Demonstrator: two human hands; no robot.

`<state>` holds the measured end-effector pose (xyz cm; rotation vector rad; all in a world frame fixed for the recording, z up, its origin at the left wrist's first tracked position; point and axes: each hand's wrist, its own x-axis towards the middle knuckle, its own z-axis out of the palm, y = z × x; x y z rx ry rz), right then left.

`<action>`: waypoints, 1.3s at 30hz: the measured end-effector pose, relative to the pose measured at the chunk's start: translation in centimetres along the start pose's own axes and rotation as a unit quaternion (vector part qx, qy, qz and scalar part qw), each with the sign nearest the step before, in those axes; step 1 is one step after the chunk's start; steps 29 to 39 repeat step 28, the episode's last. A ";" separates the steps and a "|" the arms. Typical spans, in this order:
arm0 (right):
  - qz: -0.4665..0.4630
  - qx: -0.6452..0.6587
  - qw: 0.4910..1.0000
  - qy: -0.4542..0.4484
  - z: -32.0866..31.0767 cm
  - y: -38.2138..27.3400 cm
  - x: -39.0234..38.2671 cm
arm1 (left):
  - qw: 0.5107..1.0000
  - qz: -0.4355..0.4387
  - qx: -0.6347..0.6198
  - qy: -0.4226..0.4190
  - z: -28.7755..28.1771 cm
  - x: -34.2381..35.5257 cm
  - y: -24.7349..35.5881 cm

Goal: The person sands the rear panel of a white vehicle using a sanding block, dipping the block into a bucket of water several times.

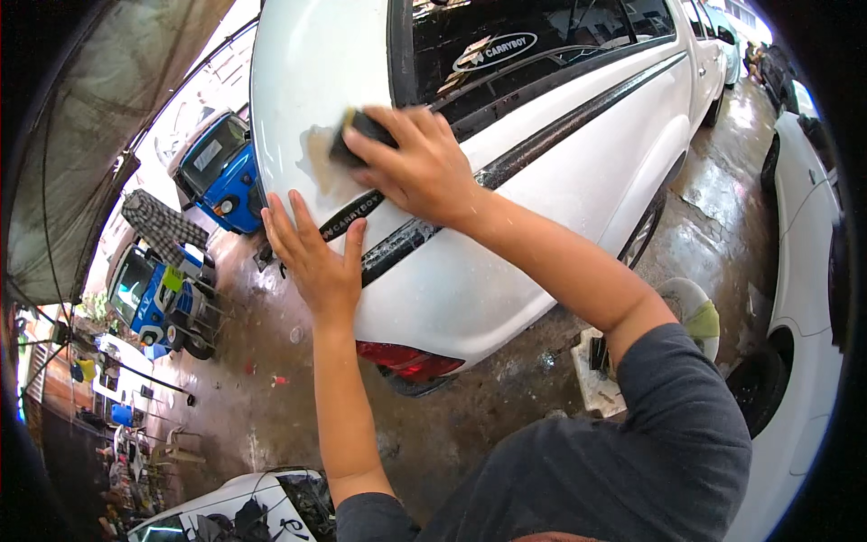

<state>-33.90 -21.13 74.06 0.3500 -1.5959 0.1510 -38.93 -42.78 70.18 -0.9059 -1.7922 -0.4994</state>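
Note:
My right hand [420, 167] grips a black sanding block [368, 137], smeared by motion, with its fingers wrapped over the top. The block sits against the rear corner of a white pickup's canopy [316, 63], at a dull grey and tan patch [318, 161] in the paint. Just below, my left hand [316, 262] lies with fingers spread on the canopy's edge, beside a small black badge [350, 215]. A scuffed black trim strip [560, 122] runs along the side from there. Under my left hand's side of the body shows the red tail light [411, 361].
A dark side window [533, 50] lies beyond my right hand. On the wet floor to the right are a pale block-like stand [596, 379] and a round basin [691, 312]. Another white car [804, 262] stands at far right. Blue three-wheelers [226, 176] are at left.

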 end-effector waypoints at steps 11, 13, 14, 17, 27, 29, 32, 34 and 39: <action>-0.010 -0.075 0.994 0.079 2.1 3.2 5.4 | 1.000 0.003 0.000 0.001 0.3 0.3 0.3; -0.006 -0.026 0.999 0.029 0.4 0.5 -0.1 | 1.000 -0.002 0.006 -0.003 0.1 -0.2 0.0; -0.016 -0.021 1.000 0.008 -0.4 0.1 -0.9 | 1.000 -0.004 0.004 -0.001 0.2 -0.1 0.2; -0.077 -0.062 0.995 0.032 0.6 3.3 4.5 | 1.000 0.003 0.004 0.005 0.5 0.3 0.6; -0.113 -0.023 0.992 -0.047 0.8 0.6 0.3 | 1.000 0.007 0.000 0.004 0.1 0.1 0.4; -0.142 -0.030 0.987 -0.073 0.3 2.0 1.9 | 1.000 0.011 -0.005 0.007 0.4 0.4 0.5; -0.142 -0.030 0.987 -0.073 0.3 2.0 1.9 | 1.000 0.011 -0.005 0.007 0.4 0.4 0.5; -0.142 -0.030 0.987 -0.073 0.3 2.0 1.9 | 1.000 0.011 -0.005 0.007 0.4 0.4 0.5; -0.142 -0.030 0.987 -0.073 0.3 2.0 1.9 | 1.000 0.011 -0.005 0.007 0.4 0.4 0.5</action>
